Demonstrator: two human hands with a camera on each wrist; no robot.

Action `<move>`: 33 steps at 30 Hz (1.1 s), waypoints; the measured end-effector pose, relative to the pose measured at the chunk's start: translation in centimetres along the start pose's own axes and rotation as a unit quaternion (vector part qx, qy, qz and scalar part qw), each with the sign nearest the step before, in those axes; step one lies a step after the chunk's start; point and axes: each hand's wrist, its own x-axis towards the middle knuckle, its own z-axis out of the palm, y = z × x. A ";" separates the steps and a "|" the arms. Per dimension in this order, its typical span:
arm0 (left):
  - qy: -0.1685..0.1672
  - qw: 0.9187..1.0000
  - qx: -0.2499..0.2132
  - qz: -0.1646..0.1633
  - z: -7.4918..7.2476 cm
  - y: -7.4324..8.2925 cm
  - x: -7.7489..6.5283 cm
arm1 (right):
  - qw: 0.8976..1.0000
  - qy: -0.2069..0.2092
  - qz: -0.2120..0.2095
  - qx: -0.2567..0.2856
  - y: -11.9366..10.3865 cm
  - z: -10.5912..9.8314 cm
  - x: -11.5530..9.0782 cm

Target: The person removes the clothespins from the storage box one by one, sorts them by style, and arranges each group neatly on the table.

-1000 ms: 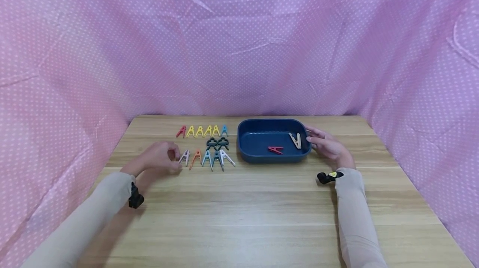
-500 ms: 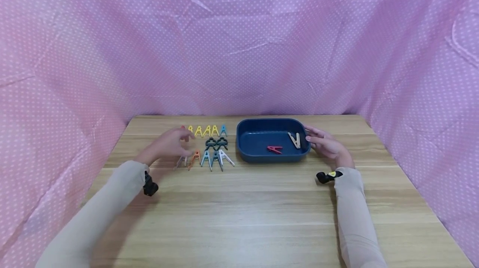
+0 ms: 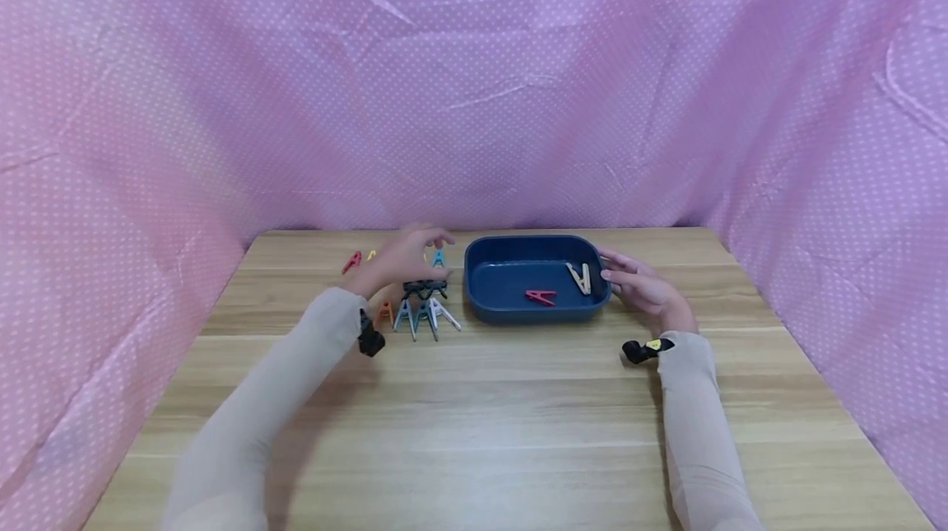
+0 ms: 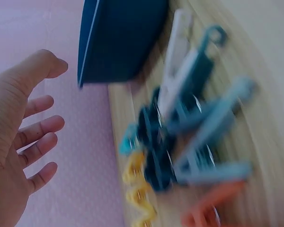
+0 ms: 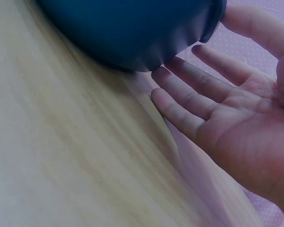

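Observation:
My left hand [image 3: 403, 258] hovers over the left-hand rows of clothes pegs with thumb and fingers spread, and nothing is between them. Just past its fingers lies a light blue peg [image 3: 439, 258]. Two dark green cloud-shaped pegs [image 3: 425, 289] sit below it; yellow pegs [image 4: 135, 170] are mostly hidden behind the hand in the head view. At the right end of a dark blue tray [image 3: 511, 277], my right hand [image 3: 646, 286] touches the rim and outer wall with extended fingers and thumb. Inside the tray lie a red peg [image 3: 541, 297] and a beige peg [image 3: 586, 279].
A red peg [image 3: 352, 262] lies left at the back. In the front row are an orange peg [image 3: 386, 312], blue-green pegs [image 3: 405, 318] and a white peg [image 3: 443, 314]. Pink dotted cloth [image 3: 474, 103] hangs behind the wooden table [image 3: 474, 424].
My left hand has left the grey-white peg at the front row's left end, crossing right and back over the rows. My right hand has stayed on the tray's end.

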 end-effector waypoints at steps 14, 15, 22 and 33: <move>-0.017 0.998 0.004 0.068 5.4 7.5 7.9 | 1.000 0.014 0.008 0.003 0.0 0.2 0.1; -0.022 0.997 0.007 0.074 5.8 8.1 8.2 | 1.000 0.015 0.009 0.002 0.1 0.2 0.1; -0.038 0.992 0.057 0.109 9.1 10.7 10.8 | 1.000 0.009 0.013 -0.010 0.3 -0.3 0.2; -0.074 0.992 0.071 0.079 11.8 12.3 13.3 | 1.000 -0.005 0.005 -0.011 0.0 -0.4 0.1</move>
